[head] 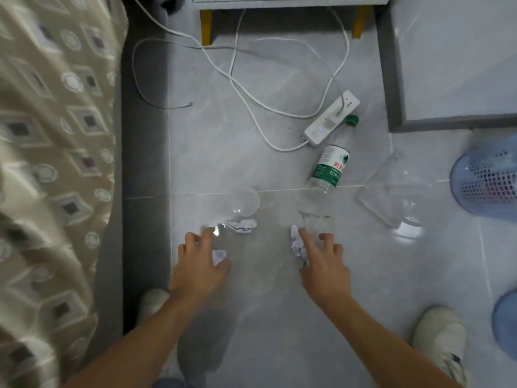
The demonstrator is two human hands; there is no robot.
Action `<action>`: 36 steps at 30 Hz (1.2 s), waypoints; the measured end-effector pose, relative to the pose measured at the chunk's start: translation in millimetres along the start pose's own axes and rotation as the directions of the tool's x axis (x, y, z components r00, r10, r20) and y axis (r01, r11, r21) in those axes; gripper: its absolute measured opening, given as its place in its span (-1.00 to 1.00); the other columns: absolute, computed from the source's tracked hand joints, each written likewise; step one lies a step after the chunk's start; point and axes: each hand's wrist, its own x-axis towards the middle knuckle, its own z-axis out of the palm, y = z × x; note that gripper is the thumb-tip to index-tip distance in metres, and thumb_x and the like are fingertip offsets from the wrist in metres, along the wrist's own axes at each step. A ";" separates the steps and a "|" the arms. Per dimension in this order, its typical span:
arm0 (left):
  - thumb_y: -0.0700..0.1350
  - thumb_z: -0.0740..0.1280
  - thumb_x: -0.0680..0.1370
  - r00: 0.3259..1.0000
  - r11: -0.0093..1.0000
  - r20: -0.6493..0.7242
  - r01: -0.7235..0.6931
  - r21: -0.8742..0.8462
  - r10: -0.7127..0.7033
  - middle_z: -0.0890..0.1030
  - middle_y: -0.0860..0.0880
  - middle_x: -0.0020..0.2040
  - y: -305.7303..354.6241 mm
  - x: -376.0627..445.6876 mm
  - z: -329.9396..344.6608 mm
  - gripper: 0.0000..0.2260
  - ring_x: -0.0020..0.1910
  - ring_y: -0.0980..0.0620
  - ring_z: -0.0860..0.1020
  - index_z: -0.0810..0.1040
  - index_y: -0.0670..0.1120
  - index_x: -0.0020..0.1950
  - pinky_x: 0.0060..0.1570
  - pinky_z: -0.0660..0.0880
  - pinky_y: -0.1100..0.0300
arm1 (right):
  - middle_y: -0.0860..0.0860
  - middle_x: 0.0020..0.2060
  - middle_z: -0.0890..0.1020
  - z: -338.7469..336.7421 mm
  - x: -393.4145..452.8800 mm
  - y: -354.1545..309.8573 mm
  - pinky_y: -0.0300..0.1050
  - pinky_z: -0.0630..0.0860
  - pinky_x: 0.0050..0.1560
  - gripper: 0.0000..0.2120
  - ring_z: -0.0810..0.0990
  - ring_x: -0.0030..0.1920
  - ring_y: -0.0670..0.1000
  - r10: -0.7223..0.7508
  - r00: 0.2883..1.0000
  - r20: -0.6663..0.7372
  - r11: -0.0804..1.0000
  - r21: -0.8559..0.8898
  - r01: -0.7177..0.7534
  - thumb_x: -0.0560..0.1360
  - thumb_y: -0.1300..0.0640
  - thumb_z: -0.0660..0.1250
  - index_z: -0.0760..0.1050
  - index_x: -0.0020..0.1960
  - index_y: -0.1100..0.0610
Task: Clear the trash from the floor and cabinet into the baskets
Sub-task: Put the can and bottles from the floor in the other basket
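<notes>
A home bedroom: patterned bedspread [56,152], tiled floor [274,317], power strip [331,117].

Left hand [200,264] spread, fingers splayed, over grey tile floor [279,317]; small paper wad [218,256] just under its thumb side; second crumpled paper [241,225] just past its fingertips; clear cup [245,203] lying beyond that; right hand [324,268] spread too, crumpled paper [298,245] touching its index finger; clear cup [317,224] just ahead of its fingertips; plastic bottle [330,169] farther ahead by power strip [331,117]; clear container [391,197] and blue basket [486,177] to the right of right fingers.
</notes>
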 end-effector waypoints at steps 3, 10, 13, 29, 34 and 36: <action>0.08 0.43 0.50 0.999 1.000 0.029 -0.018 -0.001 0.018 0.32 -0.02 0.21 -6.4 6.2 19.4 -0.36 0.23 -0.14 0.39 0.25 0.17 0.52 -0.02 0.52 -0.05 | 0.02 0.36 0.23 11.4 13.0 3.6 0.02 0.56 -0.26 -0.16 0.36 0.27 0.15 -0.035 0.999 -0.014 0.999 -0.003 0.035 0.52 0.15 0.42 0.03 0.54 -0.37; -0.15 0.44 0.51 0.995 0.996 -0.034 -0.090 0.016 0.091 0.27 -0.04 0.22 -12.0 16.8 48.3 -0.39 0.19 -0.12 0.35 0.32 0.12 0.51 -0.20 0.56 0.02 | 0.06 0.48 0.16 17.8 21.5 -2.7 0.02 0.63 -0.27 -0.07 0.37 0.26 0.15 -0.157 0.986 -0.063 0.987 0.018 0.158 0.49 0.22 0.42 -0.04 0.56 -0.37; -0.14 0.40 0.57 0.989 0.991 -0.074 -0.127 -0.034 0.124 0.29 -0.02 0.21 -5.6 20.1 51.9 -0.44 0.20 -0.08 0.37 0.28 0.11 0.51 -0.16 0.54 0.05 | 0.06 0.55 0.10 19.3 24.5 -11.0 0.00 0.58 -0.29 -0.01 0.33 0.30 0.15 -0.195 0.980 -0.046 0.981 -0.002 0.195 0.45 0.20 0.45 -0.08 0.56 -0.39; 0.22 0.52 0.44 0.976 0.897 -0.214 -0.053 -0.440 -0.047 0.28 0.11 0.16 54.2 48.7 66.3 -0.49 0.23 -0.06 0.42 0.35 0.23 0.27 -0.07 0.62 -0.06 | 0.05 0.16 0.43 33.9 54.5 -38.2 -0.08 0.44 -0.35 -0.58 0.45 0.03 0.15 -0.366 0.911 -0.193 0.923 0.053 0.382 0.49 0.19 0.40 0.43 0.32 0.03; 0.39 0.37 0.45 0.943 0.937 -0.275 0.088 -0.337 -0.187 0.30 0.05 0.21 73.8 55.7 69.6 -0.51 0.20 -0.05 0.38 0.36 0.14 0.21 -0.22 0.43 0.07 | 0.04 0.06 0.45 36.1 61.2 -43.7 -0.09 0.37 -0.30 -0.63 0.47 -0.07 0.13 -0.355 0.900 -0.254 0.922 0.061 0.382 0.49 0.23 0.42 0.48 0.27 0.04; 0.36 0.38 0.47 0.936 0.950 -0.287 0.119 -0.290 -0.204 0.32 -0.01 0.21 75.9 60.2 74.4 -0.52 0.18 -0.08 0.37 0.37 0.09 0.19 -0.26 0.40 0.08 | 0.05 0.06 0.44 35.9 61.6 -41.5 -0.09 0.37 -0.30 -0.70 0.47 -0.06 0.13 -0.356 0.901 -0.246 0.921 0.068 0.383 0.51 0.23 0.40 0.49 0.22 0.06</action>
